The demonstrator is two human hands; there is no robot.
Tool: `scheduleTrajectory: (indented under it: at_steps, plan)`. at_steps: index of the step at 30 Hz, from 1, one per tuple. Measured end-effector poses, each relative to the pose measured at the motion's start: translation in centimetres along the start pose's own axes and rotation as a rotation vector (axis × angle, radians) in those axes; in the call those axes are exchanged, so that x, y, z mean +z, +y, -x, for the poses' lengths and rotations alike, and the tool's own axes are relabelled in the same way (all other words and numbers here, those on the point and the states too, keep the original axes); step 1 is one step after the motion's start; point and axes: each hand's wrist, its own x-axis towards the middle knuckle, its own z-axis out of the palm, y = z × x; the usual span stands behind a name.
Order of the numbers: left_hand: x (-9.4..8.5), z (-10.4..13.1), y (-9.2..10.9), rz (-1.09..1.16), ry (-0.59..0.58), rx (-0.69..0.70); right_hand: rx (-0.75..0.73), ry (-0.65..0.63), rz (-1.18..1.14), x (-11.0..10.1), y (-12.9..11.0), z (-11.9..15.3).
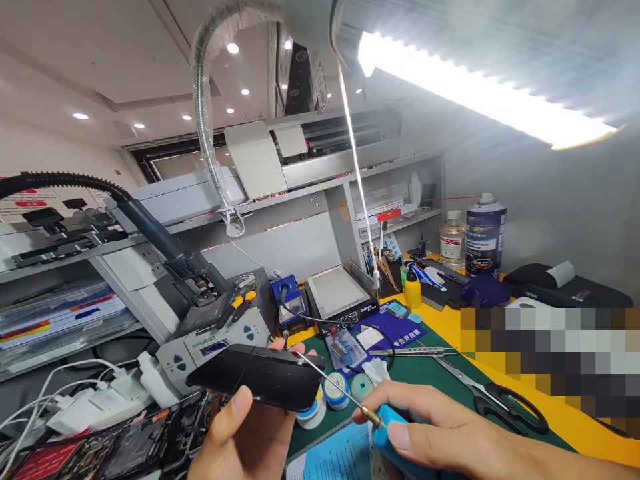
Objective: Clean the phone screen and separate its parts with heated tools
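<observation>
My left hand (pixel 240 427) grips a black phone-shaped glass panel (pixel 260 373) by its edges, thumb in front and fingertips behind. The panel is tilted, and a faint line crosses its dark face. Closed around the blue body of a handheld tool (pixel 387 437) is my right hand (pixel 440 427). From the tool's brass collar a long thin metal shaft (pixel 337 381) reaches to the panel's upper right edge; whether its tip touches, I cannot tell. Round tubs (pixel 336 390) and a blue printed sheet (pixel 335 457) lie below and behind the panel.
Scissors (pixel 493 397) and tweezers (pixel 415 351) lie on the green mat (pixel 530 437) at right. Behind stand a soldering station (pixel 290 300), a grey control box (pixel 220 353) and a yellow bottle (pixel 413 290). Phone parts (pixel 135 440) fill the lower left. A bright lamp (pixel 475 93) hangs overhead.
</observation>
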Motion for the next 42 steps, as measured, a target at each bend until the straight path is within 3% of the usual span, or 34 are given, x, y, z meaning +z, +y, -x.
scheduleTrajectory:
  at_steps: [5,10,14,19,24,29,33,37,42]
  plan:
    - [0.0,-0.1,0.0,0.017,-0.039,-0.002,0.039,0.09,-0.176,0.8,1.3,-1.0]
    - [0.3,0.2,0.5,0.09,-0.042,-0.061,0.08,0.086,-0.254,0.7,1.5,-1.5]
    - [0.9,0.6,1.0,0.035,-0.033,-0.154,0.077,0.075,-0.24,0.6,1.3,-1.5]
    - [0.4,0.0,0.5,-0.099,-0.109,-0.148,0.039,0.049,-0.195,0.7,1.3,-1.2]
    - [1.1,0.4,0.6,-0.062,-0.075,-0.168,0.068,-0.009,-0.178,0.3,1.4,-1.0]
    - [2.3,0.8,1.1,-0.189,-0.122,-0.252,0.056,0.052,-0.046,0.4,0.8,-0.3]
    - [1.3,-0.5,1.0,-0.269,-0.069,-0.385,0.063,-0.039,0.146,0.1,0.1,0.2]
    - [0.6,-1.3,0.5,-0.231,-0.012,-0.398,0.082,-0.159,0.258,-0.2,-0.2,0.5]
    - [0.8,-0.8,0.1,-0.248,0.023,-0.4,0.117,-0.129,0.314,0.1,-0.4,0.7]
